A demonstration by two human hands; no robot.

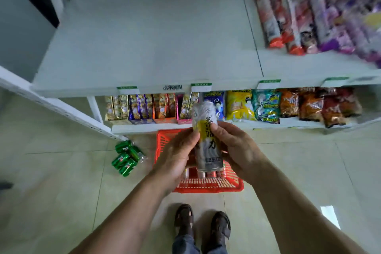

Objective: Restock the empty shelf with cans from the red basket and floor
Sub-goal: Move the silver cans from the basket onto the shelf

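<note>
A tall silver and yellow can [206, 136] is held upright between both hands above the red basket [208, 186]. My left hand [177, 159] grips its left side and my right hand [235, 148] grips its right side. More cans [206, 174] lie in the basket, mostly hidden by my hands. Several green cans [126, 158] lie on the floor to the left of the basket. The empty white shelf [148, 41] spreads out ahead at waist height.
Snack bags [321, 20] fill the right part of the same shelf. The lower shelf holds small boxes [144, 107] and chip bags [288, 105]. A white shelf upright [61, 107] slants at the left. My feet [202, 222] stand on the tiled floor behind the basket.
</note>
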